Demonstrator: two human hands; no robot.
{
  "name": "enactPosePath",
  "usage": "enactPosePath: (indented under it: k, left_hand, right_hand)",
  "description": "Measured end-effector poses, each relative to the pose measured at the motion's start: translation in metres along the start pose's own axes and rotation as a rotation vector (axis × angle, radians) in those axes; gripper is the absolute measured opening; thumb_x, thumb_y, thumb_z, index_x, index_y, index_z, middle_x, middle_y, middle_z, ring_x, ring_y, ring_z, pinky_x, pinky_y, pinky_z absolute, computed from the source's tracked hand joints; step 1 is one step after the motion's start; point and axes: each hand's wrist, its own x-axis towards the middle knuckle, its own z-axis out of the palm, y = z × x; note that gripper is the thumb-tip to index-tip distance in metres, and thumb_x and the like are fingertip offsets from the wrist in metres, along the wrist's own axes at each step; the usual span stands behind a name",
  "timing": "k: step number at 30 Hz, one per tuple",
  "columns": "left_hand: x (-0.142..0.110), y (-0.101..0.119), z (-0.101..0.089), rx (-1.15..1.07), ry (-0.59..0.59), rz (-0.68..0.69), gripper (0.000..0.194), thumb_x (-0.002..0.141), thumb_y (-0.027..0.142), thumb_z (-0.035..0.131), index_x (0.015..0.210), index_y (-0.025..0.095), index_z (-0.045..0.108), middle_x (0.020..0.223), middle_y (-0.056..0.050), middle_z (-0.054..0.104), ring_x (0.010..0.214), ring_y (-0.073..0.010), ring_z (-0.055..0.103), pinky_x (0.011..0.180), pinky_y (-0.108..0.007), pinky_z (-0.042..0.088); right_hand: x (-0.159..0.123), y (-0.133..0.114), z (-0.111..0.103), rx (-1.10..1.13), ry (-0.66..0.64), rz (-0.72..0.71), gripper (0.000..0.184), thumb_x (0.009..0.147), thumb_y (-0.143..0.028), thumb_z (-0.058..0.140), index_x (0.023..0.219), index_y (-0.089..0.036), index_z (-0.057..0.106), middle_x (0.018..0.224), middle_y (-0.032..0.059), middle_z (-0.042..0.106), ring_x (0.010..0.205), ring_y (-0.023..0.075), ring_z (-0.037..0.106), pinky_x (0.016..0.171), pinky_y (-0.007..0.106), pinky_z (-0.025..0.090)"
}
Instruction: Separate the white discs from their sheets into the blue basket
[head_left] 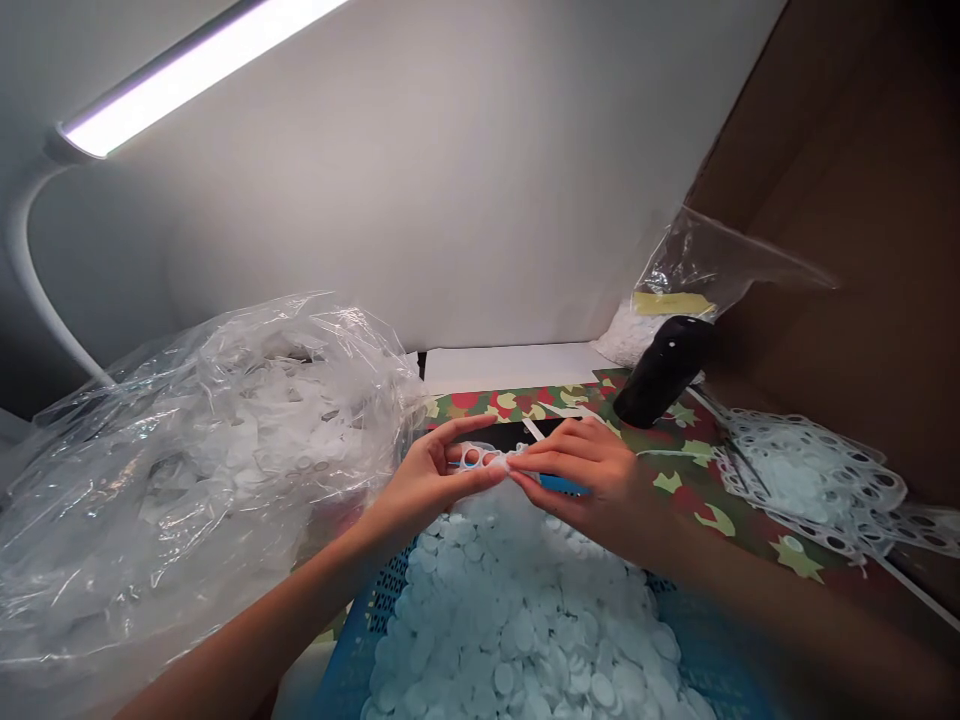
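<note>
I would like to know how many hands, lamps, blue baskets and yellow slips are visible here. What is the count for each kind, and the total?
Hands: 2 (left hand, right hand)
Lamp: 1
Blue basket: 1
Yellow slip: 1
Total: 5

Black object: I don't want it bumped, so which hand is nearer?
Right. The right hand is just below and left of the black object in the picture; the left hand is farther left, beyond the right hand.
</note>
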Motion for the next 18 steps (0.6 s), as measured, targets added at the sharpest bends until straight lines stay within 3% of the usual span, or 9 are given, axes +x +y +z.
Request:
enactPosePath:
  k: [3, 10, 18]
  left_hand:
    - [-0.002, 0.000, 0.003, 0.013, -0.008, 0.062, 0.065, 0.070, 0.029, 0.073, 0.128, 0.026, 0.045, 0.079, 0.000, 0.056, 0.055, -0.0054, 0.042, 0.045, -0.018, 0.030]
    - [-0.011, 0.001, 0.010, 0.206, 0.048, 0.202, 0.050, 0.077, 0.028, 0.066, 0.124, 0.024, 0.049, 0.062, 0.006, 0.040, 0.053, -0.0071, 0.032, 0.046, -0.020, 0.026]
    - [-0.013, 0.006, 0.010, 0.087, -0.079, 0.193, 0.041, 0.078, 0.024, 0.065, 0.117, 0.023, 0.052, 0.067, 0.004, 0.045, 0.053, -0.0062, 0.037, 0.045, -0.017, 0.033]
  right_hand:
    - [-0.002, -0.001, -0.001, -0.055, -0.054, -0.046, 0.016, 0.085, -0.018, 0.058, 0.097, -0.022, 0.067, 0.085, 0.0011, 0.072, 0.072, 0.0178, 0.060, 0.067, 0.033, 0.042]
    - [-0.008, -0.004, -0.003, -0.145, -0.173, -0.109, 0.016, 0.088, -0.017, 0.051, 0.091, -0.018, 0.066, 0.082, 0.0055, 0.071, 0.069, 0.0188, 0.061, 0.058, 0.031, 0.043]
    - [-0.009, -0.011, -0.001, 0.121, 0.029, -0.001, 0.010, 0.080, -0.011, 0.059, 0.083, -0.021, 0.061, 0.066, -0.0011, 0.062, 0.060, 0.0115, 0.056, 0.055, 0.023, 0.043]
